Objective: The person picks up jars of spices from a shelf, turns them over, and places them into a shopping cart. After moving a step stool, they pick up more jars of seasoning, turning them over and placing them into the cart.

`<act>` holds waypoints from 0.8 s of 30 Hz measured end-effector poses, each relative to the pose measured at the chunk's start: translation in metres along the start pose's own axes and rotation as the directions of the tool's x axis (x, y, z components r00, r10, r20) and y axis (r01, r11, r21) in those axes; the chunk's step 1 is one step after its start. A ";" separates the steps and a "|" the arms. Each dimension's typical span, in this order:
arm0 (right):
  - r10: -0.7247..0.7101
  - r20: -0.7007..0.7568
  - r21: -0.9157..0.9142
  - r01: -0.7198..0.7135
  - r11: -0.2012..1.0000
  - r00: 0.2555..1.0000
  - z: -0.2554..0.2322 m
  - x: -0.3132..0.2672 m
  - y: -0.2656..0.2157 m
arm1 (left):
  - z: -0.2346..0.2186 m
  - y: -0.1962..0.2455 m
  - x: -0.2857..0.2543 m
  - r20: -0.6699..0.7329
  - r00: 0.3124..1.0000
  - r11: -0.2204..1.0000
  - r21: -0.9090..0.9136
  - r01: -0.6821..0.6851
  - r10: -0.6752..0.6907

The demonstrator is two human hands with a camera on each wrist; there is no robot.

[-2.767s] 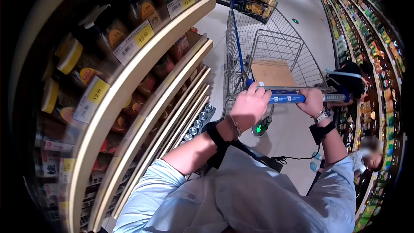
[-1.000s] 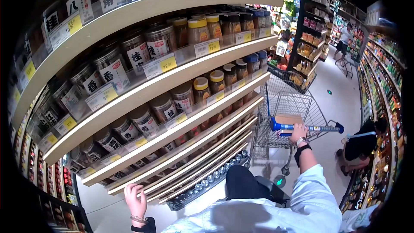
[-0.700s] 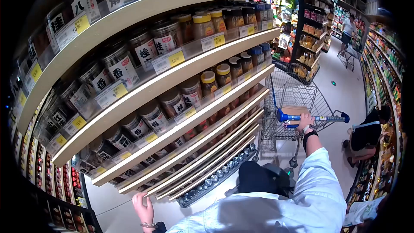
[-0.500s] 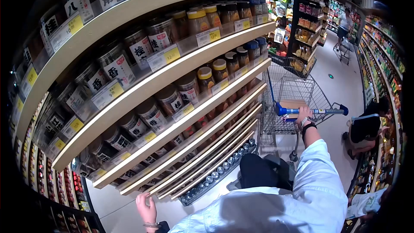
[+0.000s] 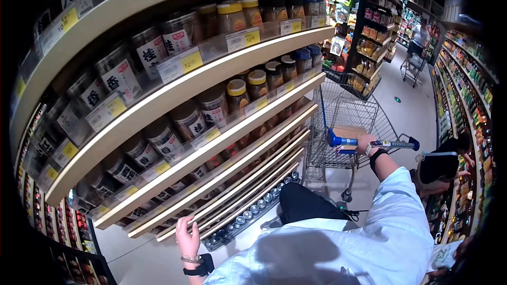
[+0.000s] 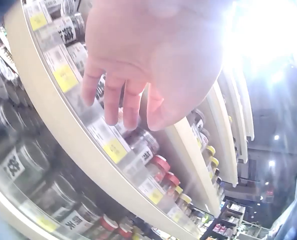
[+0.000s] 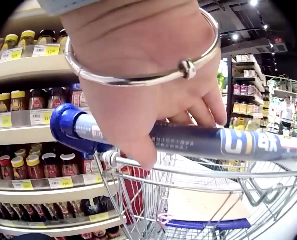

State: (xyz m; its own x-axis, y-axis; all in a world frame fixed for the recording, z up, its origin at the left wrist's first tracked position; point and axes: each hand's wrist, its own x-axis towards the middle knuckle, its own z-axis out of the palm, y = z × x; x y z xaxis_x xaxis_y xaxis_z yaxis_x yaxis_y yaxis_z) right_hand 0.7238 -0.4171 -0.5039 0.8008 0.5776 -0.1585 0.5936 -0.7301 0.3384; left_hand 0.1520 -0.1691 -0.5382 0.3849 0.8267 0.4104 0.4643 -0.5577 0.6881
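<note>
Hands: two. Right hand is gripping the one blue cart handle, lying crosswise to the shelving; left hand, fingers relaxed, is reaching beside the shelving's low edge.

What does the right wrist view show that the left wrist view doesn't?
Only the right wrist view shows the right hand gripping the blue cart handle, a silver bracelet, the wire cart basket and a cardboard box in it. Only the left wrist view shows the left hand, fingers loose, in front of a shelf edge. Both show shelves of jars with yellow price tags.
</note>
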 end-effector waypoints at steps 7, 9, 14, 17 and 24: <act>-0.403 0.315 0.009 0.422 0.906 0.859 -0.099 0.067 0.058 | 0.052 0.041 0.051 0.118 0.968 0.973 0.045 -0.228 0.221; -0.326 0.261 0.003 0.337 0.942 0.909 -0.162 0.103 0.090 | 0.059 0.052 0.063 0.105 0.953 0.952 0.090 -0.294 0.284; 0.052 -0.376 -0.090 -0.092 0.992 0.925 -0.247 0.200 0.214 | 0.086 0.076 0.075 0.038 0.959 0.942 0.177 -0.284 0.282; 0.023 -0.703 0.097 0.064 0.993 0.711 -0.271 0.228 0.227 | 0.103 0.092 0.077 0.039 0.965 0.929 0.263 -0.261 0.260; 0.066 -0.890 0.436 0.801 0.410 0.451 -0.328 0.244 0.102 | 0.131 0.156 0.074 -0.027 0.975 0.888 0.418 -0.191 0.223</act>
State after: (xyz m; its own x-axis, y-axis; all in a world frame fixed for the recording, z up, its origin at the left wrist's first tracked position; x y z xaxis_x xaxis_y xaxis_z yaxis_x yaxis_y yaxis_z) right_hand 0.9534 -0.2314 -0.2039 0.3294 0.5374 0.7764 0.9195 0.0043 -0.3931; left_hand 0.3575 -0.2050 -0.4786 0.4573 0.6834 0.5691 0.6722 -0.6846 0.2819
